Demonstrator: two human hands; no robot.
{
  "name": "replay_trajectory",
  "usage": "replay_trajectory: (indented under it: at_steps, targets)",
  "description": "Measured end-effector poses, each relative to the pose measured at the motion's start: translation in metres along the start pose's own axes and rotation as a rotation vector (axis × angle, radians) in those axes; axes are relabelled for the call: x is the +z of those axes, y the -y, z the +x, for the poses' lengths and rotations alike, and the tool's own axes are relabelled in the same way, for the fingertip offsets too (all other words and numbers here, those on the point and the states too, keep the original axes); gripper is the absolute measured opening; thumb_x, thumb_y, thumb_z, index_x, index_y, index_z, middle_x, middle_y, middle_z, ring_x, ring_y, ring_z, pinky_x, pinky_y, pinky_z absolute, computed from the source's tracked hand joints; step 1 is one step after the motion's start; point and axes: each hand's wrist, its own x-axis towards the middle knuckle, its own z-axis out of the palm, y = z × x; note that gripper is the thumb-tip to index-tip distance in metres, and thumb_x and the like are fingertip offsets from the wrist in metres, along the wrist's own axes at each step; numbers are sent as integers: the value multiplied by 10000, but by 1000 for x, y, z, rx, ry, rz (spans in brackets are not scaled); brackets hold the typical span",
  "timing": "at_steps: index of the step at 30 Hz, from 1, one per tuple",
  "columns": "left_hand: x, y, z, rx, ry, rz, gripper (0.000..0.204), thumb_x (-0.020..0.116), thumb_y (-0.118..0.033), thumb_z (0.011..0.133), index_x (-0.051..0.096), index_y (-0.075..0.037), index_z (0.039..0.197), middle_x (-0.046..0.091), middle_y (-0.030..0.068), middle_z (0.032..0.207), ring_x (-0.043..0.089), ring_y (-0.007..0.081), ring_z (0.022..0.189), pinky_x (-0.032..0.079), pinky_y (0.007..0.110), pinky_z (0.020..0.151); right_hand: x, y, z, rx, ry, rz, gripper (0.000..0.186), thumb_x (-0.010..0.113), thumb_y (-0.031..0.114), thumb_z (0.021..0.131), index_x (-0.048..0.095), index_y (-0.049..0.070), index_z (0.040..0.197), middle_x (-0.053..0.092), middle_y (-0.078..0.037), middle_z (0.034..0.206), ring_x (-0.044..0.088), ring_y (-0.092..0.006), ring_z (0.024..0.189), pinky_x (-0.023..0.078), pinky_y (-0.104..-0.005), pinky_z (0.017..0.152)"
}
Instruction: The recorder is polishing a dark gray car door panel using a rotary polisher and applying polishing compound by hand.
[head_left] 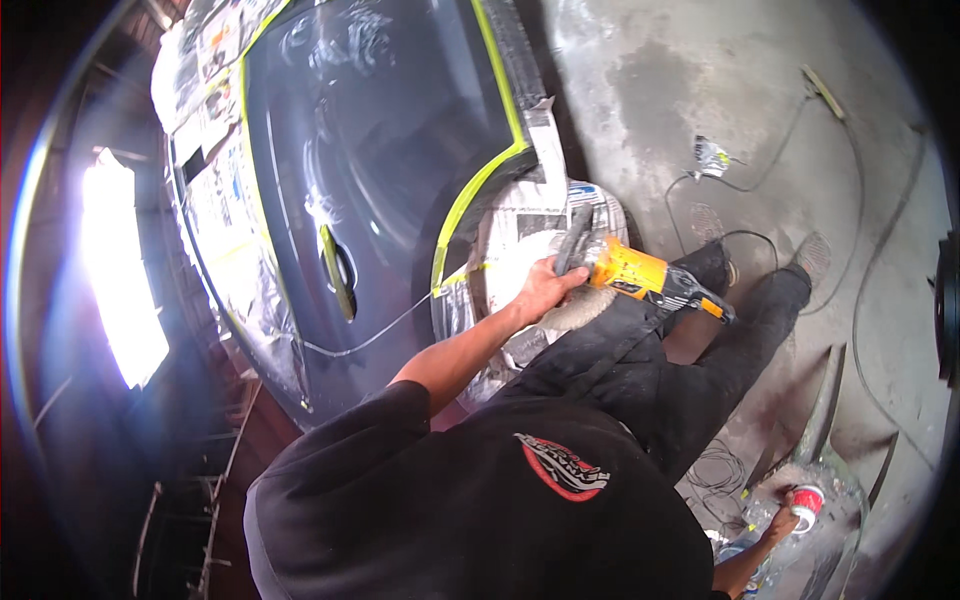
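Observation:
My left hand [548,288] is wrapped round the front of a yellow and black power polisher [634,270], by its dark side handle. The polisher's pale fluffy pad [580,312] shows below the hand, beside the paper-covered wheel [515,215]. Far off at the lower right, my right hand [783,520] grips a red and white tub [805,503] over a low stand [845,490]. To the left of the polisher lies a dark grey car panel [390,150] with whitish smears and a door handle [338,272].
Yellow-green tape [470,205] and newspaper [215,215] edge the panel. Cables [860,210] run over the concrete floor [650,90], past a crumpled wrapper [712,158]. A coil of wire [715,470] lies near the stand. Bright light [125,270] enters at the left.

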Motion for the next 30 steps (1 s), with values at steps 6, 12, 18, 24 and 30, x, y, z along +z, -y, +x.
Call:
replay_trajectory:
  at_steps: [6, 12, 18, 24, 30]
  targets:
    - [-9, 17, 12, -40, 45, -18, 302, 827, -304, 966, 698, -32, 973, 625, 19, 665, 553, 102, 520, 433, 287, 483, -9, 10, -14, 115, -143, -71, 760, 739, 620, 927, 744, -85, 1209, 749, -288, 1169, 675, -433, 1077, 501, -489, 994]
    - [-22, 38, 6, -77, 22, -140, 294, 810, -303, 975, 710, -27, 968, 618, 6, 670, 541, 96, 519, 436, 296, 489, -28, 33, -53, 218, -371, 129, 924, 621, 773, 928, 732, -77, 1273, 744, -294, 1175, 678, -441, 1082, 501, -509, 1011]
    - [-37, 61, -8, -158, -37, -262, 309, 821, -298, 970, 686, -21, 951, 607, 16, 658, 536, 98, 516, 433, 294, 486, -82, 118, -67, 350, -275, 666, 854, 523, 722, 1028, 710, -64, 1306, 747, -164, 1221, 687, -287, 1111, 549, -428, 943]
    - [-50, 109, -20, -186, -139, -399, 319, 810, -315, 950, 751, -7, 1012, 653, 45, 708, 570, 117, 534, 475, 336, 511, -101, 394, -43, -109, 236, 845, 607, 496, 616, 1101, 600, 29, 1218, 586, -67, 1160, 559, -209, 1102, 452, -399, 988]
    - [-81, 142, -38, -180, -143, -448, 357, 783, -371, 971, 692, -25, 978, 593, 10, 678, 554, 104, 545, 451, 320, 498, -30, 685, -157, -532, 585, 716, 546, 474, 563, 1127, 632, 42, 1086, 615, -45, 980, 595, -190, 952, 473, -378, 919]
